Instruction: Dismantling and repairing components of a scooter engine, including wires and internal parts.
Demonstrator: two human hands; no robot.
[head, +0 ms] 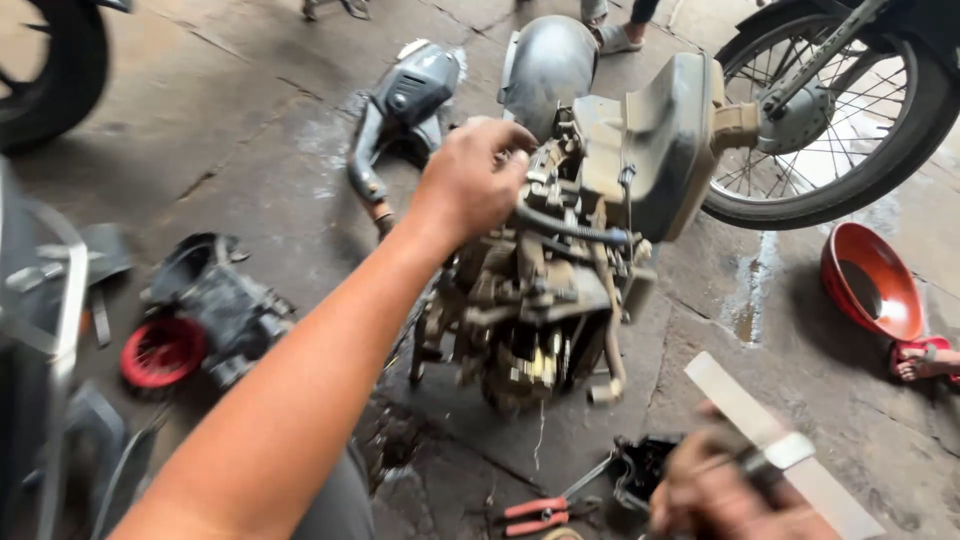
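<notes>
Right hand (722,487) gripping pale strip (775,450), left hand (472,182) on engine (545,290)

Our right hand (725,490) at five o'clock is blurred, and we cannot tell how it grips the pale strip (775,445), whose lower end the bottom edge cuts off. At eleven o'clock a tyre (55,70) is cropped by the frame corner; at one o'clock the wheel (830,110) loses its top. Our left hand (470,180) hides part of the engine (540,290) beneath its fingers. At three o'clock a foot (925,362) runs off the edge. The grey metal (40,330) at nine o'clock is too blurred to identify.
</notes>
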